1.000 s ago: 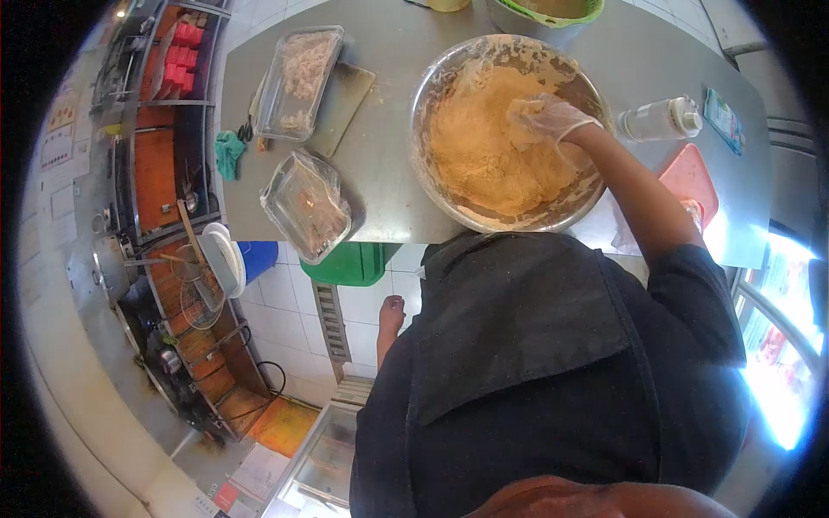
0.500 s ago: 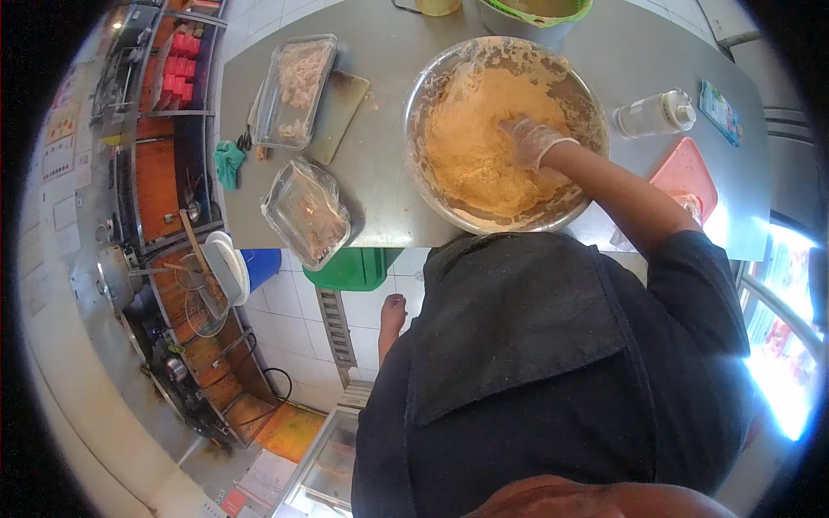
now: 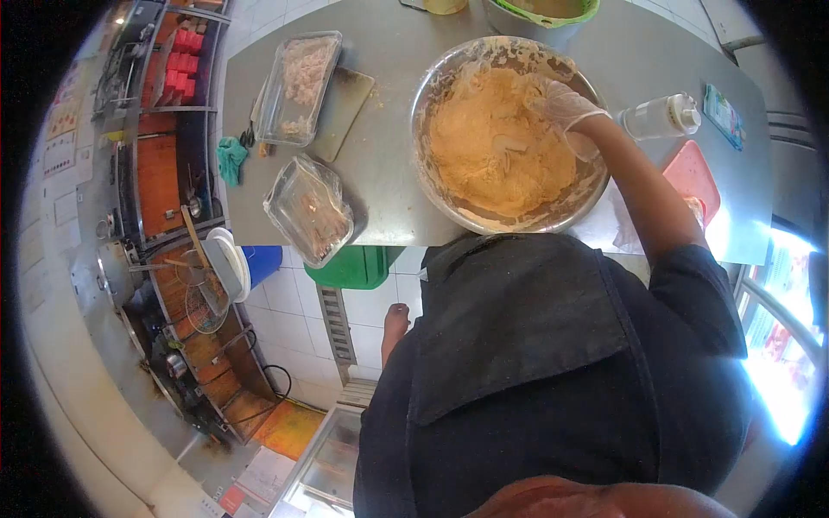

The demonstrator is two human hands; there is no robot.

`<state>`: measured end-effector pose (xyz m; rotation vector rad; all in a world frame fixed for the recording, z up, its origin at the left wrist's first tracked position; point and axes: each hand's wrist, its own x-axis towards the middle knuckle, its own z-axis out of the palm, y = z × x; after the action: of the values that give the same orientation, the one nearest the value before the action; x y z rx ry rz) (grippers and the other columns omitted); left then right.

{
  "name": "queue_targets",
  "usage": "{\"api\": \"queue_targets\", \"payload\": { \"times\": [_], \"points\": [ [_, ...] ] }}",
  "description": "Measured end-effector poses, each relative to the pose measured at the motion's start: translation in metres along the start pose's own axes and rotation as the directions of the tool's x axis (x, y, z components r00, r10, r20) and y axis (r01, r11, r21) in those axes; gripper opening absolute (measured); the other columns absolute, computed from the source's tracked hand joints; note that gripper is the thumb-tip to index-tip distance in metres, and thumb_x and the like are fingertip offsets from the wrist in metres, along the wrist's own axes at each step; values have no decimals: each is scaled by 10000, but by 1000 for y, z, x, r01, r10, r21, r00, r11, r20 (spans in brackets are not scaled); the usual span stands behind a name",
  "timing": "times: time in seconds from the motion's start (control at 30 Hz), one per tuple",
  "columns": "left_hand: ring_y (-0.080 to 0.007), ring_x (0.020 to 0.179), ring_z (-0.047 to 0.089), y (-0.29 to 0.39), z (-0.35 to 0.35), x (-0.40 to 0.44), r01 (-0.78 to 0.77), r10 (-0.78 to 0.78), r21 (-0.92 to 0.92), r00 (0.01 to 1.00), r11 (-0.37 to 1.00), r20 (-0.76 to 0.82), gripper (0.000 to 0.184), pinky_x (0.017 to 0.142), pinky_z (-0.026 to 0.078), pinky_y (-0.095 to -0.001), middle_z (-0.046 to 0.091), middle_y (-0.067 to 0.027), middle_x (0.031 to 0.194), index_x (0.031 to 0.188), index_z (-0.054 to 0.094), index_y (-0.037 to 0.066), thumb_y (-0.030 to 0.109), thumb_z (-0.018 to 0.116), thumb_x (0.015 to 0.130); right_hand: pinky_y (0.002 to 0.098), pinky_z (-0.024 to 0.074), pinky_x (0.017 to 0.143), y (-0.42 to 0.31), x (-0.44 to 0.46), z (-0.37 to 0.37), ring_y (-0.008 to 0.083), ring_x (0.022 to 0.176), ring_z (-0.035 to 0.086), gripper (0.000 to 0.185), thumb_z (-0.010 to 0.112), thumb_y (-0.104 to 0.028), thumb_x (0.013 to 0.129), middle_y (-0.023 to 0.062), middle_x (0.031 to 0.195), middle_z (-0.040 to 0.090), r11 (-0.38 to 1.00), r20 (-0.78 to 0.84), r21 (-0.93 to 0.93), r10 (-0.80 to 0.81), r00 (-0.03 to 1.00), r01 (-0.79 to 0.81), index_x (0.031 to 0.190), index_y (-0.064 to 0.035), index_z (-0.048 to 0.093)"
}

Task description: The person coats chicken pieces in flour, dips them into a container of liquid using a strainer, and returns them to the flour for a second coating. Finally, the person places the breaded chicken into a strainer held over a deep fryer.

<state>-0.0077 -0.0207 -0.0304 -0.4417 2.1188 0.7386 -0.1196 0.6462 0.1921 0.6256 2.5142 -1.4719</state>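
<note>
A large steel mixing bowl holds a heap of orange-tan breading flour, with clumps stuck to its inner wall. My right hand, in a clear plastic glove, is at the upper right inside the bowl. Its fingers reach into the flour, looking stretched rather than closed; their tips are partly covered. A hollow with a pale lump or ridge shows in the middle of the flour. My left hand hangs low at my side, away from the table, fingers curled in with nothing visible in them.
On the steel table are a clear tray of pale raw meat, a cutting board, a plastic-covered tray, a white-capped bottle, a pink tray and a green-rimmed basin. A green bin stands below.
My right hand has moved from the middle of the flour up and right toward the bowl's far wall, uncovering a hollow. My left hand stays low at my side.
</note>
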Motion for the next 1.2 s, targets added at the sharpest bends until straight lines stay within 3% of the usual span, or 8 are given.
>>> {"api": "queue_targets", "payload": {
  "times": [0.1,0.5,0.7,0.8,0.9,1.0,1.07,1.2],
  "points": [
    [-233,676,652,-7,2,6,6,-5,-76,1000,997,3,322,621,545,-351,658,-133,873,1136,629,13,246,618,914,438,532,905,1,14,6,340,1044,662,445,632,-253,937,194,1189,649,648,377,-709,13,926,279,1347,-97,557],
    [-227,693,663,35,-3,2,-124,122,-32,991,992,-62,311,631,546,-351,682,-153,943,1157,637,28,241,621,930,450,501,988,11,21,63,369,1158,615,530,618,-149,838,213,1224,627,809,261,-576,42,964,121,1365,-178,565],
    [-245,682,670,14,5,0,-68,67,-20,998,998,-13,335,627,541,-360,690,-169,936,1161,639,25,237,628,903,438,480,1033,-22,20,23,370,1192,607,585,666,-167,821,203,1259,627,620,366,-719,-46,929,314,1394,-178,549],
    [-247,675,671,18,6,0,-44,44,-1,999,999,18,348,621,540,-369,693,-177,917,1163,635,17,242,627,897,459,510,982,0,19,40,370,1170,621,513,702,-357,863,201,1256,633,630,237,-736,-101,966,247,1307,-126,587],
    [-252,680,675,22,2,-6,-70,70,-14,997,997,26,356,618,543,-377,696,-184,915,1161,630,5,250,624,901,456,512,974,-13,13,39,367,1178,618,512,686,-361,866,197,1285,626,742,98,-666,-15,995,77,1323,-151,590],
    [-261,695,685,9,5,5,-88,88,2,996,996,4,364,629,549,-380,700,-192,932,1163,628,0,255,623,904,438,491,1016,-14,25,37,393,1167,614,528,667,-205,865,178,1290,615,770,142,-637,172,975,-43,1376,-144,548],
    [-262,709,692,7,6,8,-111,111,3,994,994,-18,366,640,554,-382,704,-196,943,1168,629,3,258,623,904,418,512,976,15,39,28,355,1075,653,485,673,-204,874,153,1212,654,856,269,-503,23,963,121,1338,-111,563],
    [-286,735,699,14,3,-6,-66,66,4,997,998,-32,358,675,565,-391,703,-210,987,1164,633,6,246,621,898,372,544,862,-49,20,-18,246,921,676,443,696,-186,873,78,1048,693,989,168,-136,79,983,-57,1293,-101,585]
  ]
}}
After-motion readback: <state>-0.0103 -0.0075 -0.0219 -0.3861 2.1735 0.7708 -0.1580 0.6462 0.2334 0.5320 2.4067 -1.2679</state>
